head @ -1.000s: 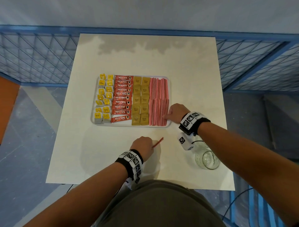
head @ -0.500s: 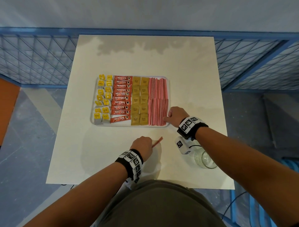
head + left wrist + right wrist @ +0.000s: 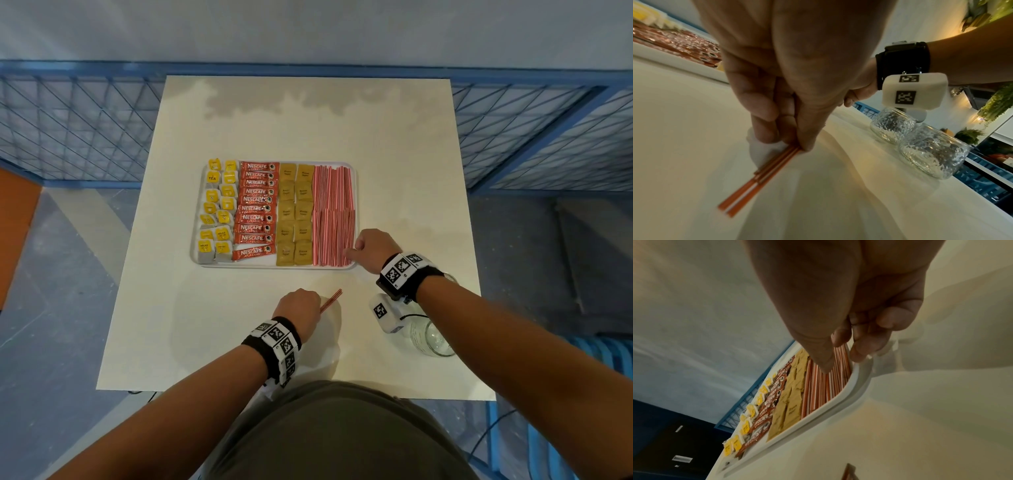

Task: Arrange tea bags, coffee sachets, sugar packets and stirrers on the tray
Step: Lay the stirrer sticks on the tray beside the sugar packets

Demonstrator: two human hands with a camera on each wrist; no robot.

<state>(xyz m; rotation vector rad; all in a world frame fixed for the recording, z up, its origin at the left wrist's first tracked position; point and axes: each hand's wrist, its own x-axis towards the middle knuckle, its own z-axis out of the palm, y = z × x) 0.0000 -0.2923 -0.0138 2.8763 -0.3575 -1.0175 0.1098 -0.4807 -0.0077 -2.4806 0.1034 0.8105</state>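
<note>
Below, left hand (image 3: 298, 309) pinching stirrers (image 3: 758, 177), right hand (image 3: 373, 247) at tray (image 3: 274, 266)

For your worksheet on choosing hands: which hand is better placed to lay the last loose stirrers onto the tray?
Left. The left hand already pinches the loose stirrers just before the tray; the right hand is busy at the stirrer row.

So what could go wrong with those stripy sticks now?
The stirrers on the tray are packed right up to the tray's rim, so the right hand poking at that corner might flick some out. The left hand pinches its spare stirrers by one end only; they could slip. The glass jars stand near the right forearm.
</note>
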